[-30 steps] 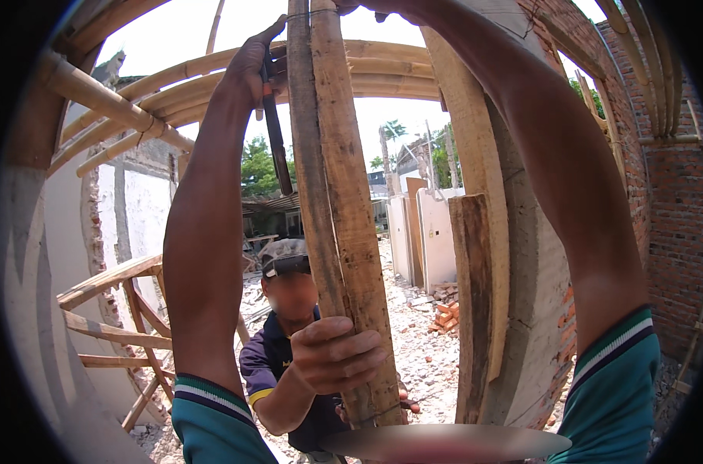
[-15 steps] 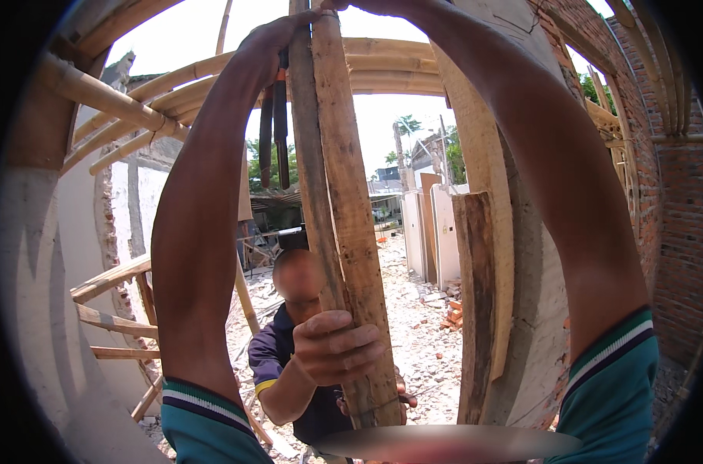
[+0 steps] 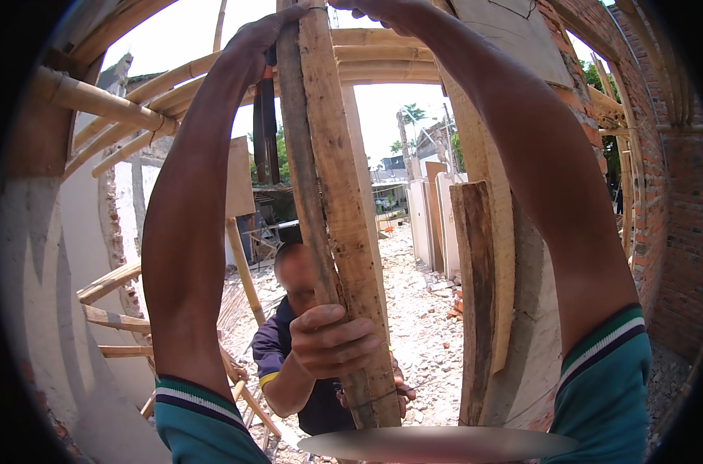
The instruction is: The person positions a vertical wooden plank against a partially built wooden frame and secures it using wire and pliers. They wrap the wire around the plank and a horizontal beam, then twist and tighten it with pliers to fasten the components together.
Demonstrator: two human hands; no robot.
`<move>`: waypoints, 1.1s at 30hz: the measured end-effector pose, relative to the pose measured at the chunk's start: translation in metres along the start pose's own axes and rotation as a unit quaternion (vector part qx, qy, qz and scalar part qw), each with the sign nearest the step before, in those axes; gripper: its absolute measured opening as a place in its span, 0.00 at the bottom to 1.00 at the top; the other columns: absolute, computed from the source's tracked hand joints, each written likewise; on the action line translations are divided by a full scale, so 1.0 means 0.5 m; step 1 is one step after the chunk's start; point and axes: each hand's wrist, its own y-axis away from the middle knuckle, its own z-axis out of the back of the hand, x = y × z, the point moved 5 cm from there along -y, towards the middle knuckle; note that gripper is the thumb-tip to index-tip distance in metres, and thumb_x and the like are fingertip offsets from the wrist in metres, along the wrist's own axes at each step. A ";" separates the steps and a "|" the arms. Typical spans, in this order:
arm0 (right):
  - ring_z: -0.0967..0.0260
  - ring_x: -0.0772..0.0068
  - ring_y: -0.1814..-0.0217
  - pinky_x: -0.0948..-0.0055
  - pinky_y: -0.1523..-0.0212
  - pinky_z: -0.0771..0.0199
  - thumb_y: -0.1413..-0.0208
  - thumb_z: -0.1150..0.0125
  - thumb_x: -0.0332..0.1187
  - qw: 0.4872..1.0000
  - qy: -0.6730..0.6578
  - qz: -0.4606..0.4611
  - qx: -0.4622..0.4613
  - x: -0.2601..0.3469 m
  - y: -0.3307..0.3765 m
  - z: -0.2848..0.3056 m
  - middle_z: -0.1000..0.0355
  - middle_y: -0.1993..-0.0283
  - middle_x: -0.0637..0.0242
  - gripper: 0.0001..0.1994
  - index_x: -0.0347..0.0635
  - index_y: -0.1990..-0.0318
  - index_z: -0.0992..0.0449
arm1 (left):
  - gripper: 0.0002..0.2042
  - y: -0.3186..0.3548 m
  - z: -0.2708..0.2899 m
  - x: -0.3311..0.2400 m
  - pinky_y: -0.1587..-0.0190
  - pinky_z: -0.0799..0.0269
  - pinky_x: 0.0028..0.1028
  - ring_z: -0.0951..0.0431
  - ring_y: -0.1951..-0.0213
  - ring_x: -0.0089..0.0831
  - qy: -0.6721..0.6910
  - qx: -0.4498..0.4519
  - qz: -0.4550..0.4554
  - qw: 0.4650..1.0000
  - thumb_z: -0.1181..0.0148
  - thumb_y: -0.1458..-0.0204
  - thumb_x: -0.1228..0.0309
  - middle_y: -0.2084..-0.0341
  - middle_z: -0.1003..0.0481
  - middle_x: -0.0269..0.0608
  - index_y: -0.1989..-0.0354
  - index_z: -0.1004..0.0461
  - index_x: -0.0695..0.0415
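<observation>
Hands stay raised: your left hand (image 3: pixel 262 39) and right hand (image 3: pixel 367 9) close around the top of the upright plank pair (image 3: pixel 332 201). Below them, the co-worker's hand (image 3: pixel 332 340) has shifted slightly higher on the planks, steadying them.

A red brick wall (image 3: pixel 676 232) stands on the right. On the left is a gray plastered wall (image 3: pixel 49 309) with wooden braces (image 3: pixel 111 317) leaning on it. Bamboo poles (image 3: pixel 119 108) cross overhead. Broken stones and rubble (image 3: pixel 421 309) cover the ground. Far off are trees (image 3: pixel 409 116) under a bright white sky (image 3: pixel 189 31).
</observation>
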 end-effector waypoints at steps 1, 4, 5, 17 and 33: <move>0.28 0.65 0.75 0.62 0.74 0.26 0.47 0.26 0.51 1.000 0.010 -0.021 0.016 -0.002 0.000 0.002 0.24 0.75 0.59 0.22 0.38 0.75 0.17 | 0.39 0.010 -0.006 -0.002 0.55 0.18 0.38 0.15 0.57 0.38 0.025 0.010 0.012 1.000 0.34 0.47 0.38 0.55 0.19 0.51 0.41 0.25 0.63; 0.32 0.65 0.78 0.60 0.79 0.32 0.45 0.28 0.46 0.998 -0.023 -0.049 0.040 0.002 0.003 0.006 0.27 0.79 0.61 0.19 0.38 0.76 0.18 | 0.41 0.039 -0.011 -0.015 0.49 0.21 0.43 0.17 0.52 0.41 -0.036 -0.034 0.020 0.999 0.33 0.49 0.36 0.53 0.20 0.53 0.40 0.25 0.62; 0.32 0.65 0.78 0.60 0.79 0.33 0.45 0.29 0.45 0.996 -0.057 -0.034 0.058 0.007 0.006 0.002 0.28 0.79 0.61 0.18 0.38 0.76 0.18 | 0.41 0.046 -0.014 -0.020 0.47 0.22 0.45 0.18 0.51 0.42 -0.024 -0.048 0.012 0.998 0.33 0.50 0.36 0.53 0.20 0.52 0.40 0.25 0.62; 0.21 0.43 0.66 0.47 0.66 0.22 0.48 0.38 0.32 0.944 0.255 0.191 -0.086 0.036 0.029 -0.003 0.21 0.71 0.49 0.08 0.39 0.74 0.17 | 0.34 0.036 -0.010 -0.017 0.54 0.20 0.36 0.17 0.58 0.32 0.031 -0.046 -0.018 0.998 0.33 0.45 0.42 0.57 0.20 0.45 0.42 0.23 0.60; 0.19 0.47 0.57 0.54 0.58 0.20 0.52 0.40 0.35 0.923 0.347 0.148 0.074 0.181 0.040 0.022 0.19 0.62 0.45 0.14 0.34 0.65 0.16 | 0.15 0.081 -0.029 -0.052 0.69 0.29 0.27 0.25 0.68 0.23 0.080 -0.054 -0.061 0.993 0.34 0.38 0.60 0.68 0.23 0.34 0.57 0.18 0.60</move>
